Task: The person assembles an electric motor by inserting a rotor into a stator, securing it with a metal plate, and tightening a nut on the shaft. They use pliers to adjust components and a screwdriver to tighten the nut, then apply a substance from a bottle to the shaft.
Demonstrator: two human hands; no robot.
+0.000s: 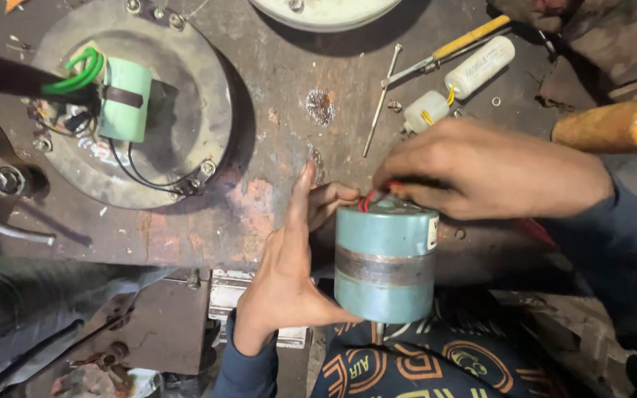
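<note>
Left hand (289,269) lies spread against the teal motor (385,258) at the bench edge (186,254); right hand (481,173) pinches its red wires (369,197).

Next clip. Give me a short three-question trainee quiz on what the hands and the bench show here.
1. True or false: the left hand rests against the side of the teal motor.
2. What is the right hand pinching at the motor's top? A) red wires B) a yellow-handled screwdriver C) a loose bolt
3. What colour is the wire coiled beside the pale green capacitor in the round housing?

Key: 1 true; 2 A; 3 green.
</note>
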